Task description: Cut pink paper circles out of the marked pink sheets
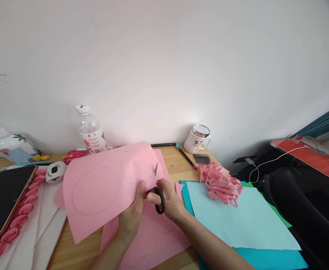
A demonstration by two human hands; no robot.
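Observation:
My left hand (132, 216) pinches the lower edge of a pink paper sheet (97, 191), thumb on top, and holds it raised and bent. Several pencilled circles show on the sheet. My right hand (169, 199) has its fingers in the black handle of a pair of scissors (160, 202). One dark blade tip pokes up over the sheet's right edge; the rest of the blades is hidden by paper and fingers. Beneath both hands more pink paper (153, 243) lies on the wooden table (69, 245).
On the right, crumpled pink scraps (222, 183) rest on pale blue paper (237, 221). A mug (197, 139) and a clear bottle (93, 133) stand by the wall. On the left are a phone (7, 198), rolled pink paper pieces (18, 221), a white device (56, 171) and pink-handled scissors (76, 154).

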